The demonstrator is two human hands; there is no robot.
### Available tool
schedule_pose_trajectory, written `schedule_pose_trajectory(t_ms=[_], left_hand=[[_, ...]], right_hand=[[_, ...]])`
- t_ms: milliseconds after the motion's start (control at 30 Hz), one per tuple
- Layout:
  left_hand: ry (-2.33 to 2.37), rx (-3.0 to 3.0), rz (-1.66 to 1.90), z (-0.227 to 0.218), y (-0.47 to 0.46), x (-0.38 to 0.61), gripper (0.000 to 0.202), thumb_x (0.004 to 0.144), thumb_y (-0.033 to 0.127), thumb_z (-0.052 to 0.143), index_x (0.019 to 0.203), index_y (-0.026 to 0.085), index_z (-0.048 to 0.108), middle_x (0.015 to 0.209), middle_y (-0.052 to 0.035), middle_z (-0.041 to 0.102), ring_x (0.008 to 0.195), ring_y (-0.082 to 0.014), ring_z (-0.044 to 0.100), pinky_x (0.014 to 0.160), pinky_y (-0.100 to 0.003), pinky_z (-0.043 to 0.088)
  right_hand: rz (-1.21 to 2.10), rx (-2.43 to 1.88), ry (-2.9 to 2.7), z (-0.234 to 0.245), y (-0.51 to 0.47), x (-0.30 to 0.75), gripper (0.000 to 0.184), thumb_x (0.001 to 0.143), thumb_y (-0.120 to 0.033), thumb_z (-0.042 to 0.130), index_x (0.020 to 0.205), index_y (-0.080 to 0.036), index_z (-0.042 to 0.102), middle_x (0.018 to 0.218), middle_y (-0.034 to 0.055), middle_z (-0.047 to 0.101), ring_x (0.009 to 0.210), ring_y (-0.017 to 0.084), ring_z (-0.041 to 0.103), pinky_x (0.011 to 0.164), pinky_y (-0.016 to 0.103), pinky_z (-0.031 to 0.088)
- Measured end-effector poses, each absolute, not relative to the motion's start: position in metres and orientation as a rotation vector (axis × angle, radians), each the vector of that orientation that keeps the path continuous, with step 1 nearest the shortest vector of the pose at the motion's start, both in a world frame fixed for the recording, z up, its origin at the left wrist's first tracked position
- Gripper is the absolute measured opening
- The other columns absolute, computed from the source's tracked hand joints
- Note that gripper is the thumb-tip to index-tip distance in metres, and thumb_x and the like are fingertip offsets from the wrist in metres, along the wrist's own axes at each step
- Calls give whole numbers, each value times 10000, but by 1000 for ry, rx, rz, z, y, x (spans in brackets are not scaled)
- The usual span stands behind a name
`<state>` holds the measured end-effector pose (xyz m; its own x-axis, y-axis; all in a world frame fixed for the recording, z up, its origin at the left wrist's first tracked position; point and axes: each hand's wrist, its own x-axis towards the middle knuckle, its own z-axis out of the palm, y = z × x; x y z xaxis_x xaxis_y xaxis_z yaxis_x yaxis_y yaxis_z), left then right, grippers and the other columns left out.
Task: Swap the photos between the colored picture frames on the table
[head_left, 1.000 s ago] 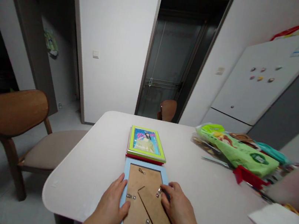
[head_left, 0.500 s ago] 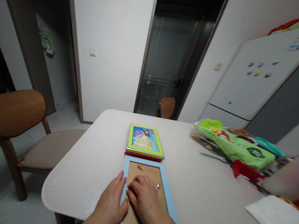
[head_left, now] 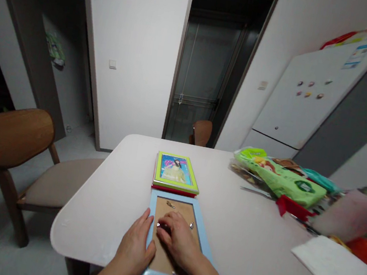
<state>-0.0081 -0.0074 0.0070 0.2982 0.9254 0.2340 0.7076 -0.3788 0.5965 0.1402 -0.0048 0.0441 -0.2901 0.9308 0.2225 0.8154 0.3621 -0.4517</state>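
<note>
A light-blue picture frame (head_left: 201, 239) lies face down on the table, its brown backing board (head_left: 158, 260) showing. My left hand (head_left: 135, 240) rests along its left side, fingers stretched out and thumb lying over the rail. Over the board, my right hand (head_left: 179, 240) has its fingers bent and pressed together at a small metal clip (head_left: 158, 225) by the left inner edge. Another metal clip (head_left: 191, 225) sits at the right inner edge, and a metal hanger (head_left: 170, 204) is near the top. A further clip at the bottom is partly hidden by my right arm.
Beyond the blue frame lies a stack of frames topped by a lime-green picture frame (head_left: 193, 182) with a figure in a dress. Along the right are a green package (head_left: 295, 184), a red object (head_left: 292, 207), a pinkish jar (head_left: 346, 217) and white paper (head_left: 332, 268). A chair (head_left: 11, 135) stands left.
My right hand has shifted slightly up along the left inner edge, and the clip at its fingertips shows more. My left hand stays on the frame's side. The view has turned slightly.
</note>
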Motion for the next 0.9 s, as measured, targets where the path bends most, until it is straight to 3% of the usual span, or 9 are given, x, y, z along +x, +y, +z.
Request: schedule_pose_trajectory(t_ms=[100,200,367,500,567,700,900], left_hand=[[1465,2169,798,7,-8,-8,541,638,150,426,1174,78,435,1306,-113,348,1178,-192,341,988,-312,265],[1471,2167,804,8,-8,-8,538,639,158,429,1170,76,440,1304,-115,350,1175,-197,344,987,-317,268],[1490,2179,786,8,-9,-7,535,649,158,418,1174,60,433,1303,-127,347,1176,-201,343,986,-322,269],[1472,2169,805,8,-8,-7,529,652,158,423,1174,77,434,1305,-114,348,1177,-191,341,987,-319,268],[1471,2166,808,8,-8,-7,517,661,161,422,1171,77,437,1301,-115,355,1178,-188,340,989,-317,264],[1473,2108,822,12,-9,-8,469,713,243,437,1162,108,452,1290,-103,377,1169,-193,353,985,-330,266],[1353,1792,1001,33,-7,1,377,706,340,500,1008,120,552,1218,-133,455,1126,-242,399,957,-360,281]], right_hand=[[558,-1347,-2280,53,-21,166,257,697,-154,478,904,-224,613,1041,56,532,992,172,460,864,319,355],[686,-1300,-2346,53,-36,184,229,651,-156,527,816,-259,646,1184,37,453,1134,212,350,948,393,261],[609,-1369,-2266,41,-40,182,87,641,-245,587,698,-262,650,1103,19,510,1103,220,373,931,396,271],[536,-1509,-2107,35,-35,178,260,654,-287,559,900,-216,604,1150,78,470,1065,222,404,906,364,311],[474,-1597,-2058,35,-33,177,333,646,-255,541,969,-187,575,1079,98,503,1002,219,442,872,341,341],[438,-1651,-2057,39,-28,176,318,618,-168,485,919,-181,589,909,74,551,897,200,484,809,299,375],[367,-1637,-2011,63,-28,171,298,602,-165,491,880,-183,596,893,69,558,876,201,485,802,309,379]])
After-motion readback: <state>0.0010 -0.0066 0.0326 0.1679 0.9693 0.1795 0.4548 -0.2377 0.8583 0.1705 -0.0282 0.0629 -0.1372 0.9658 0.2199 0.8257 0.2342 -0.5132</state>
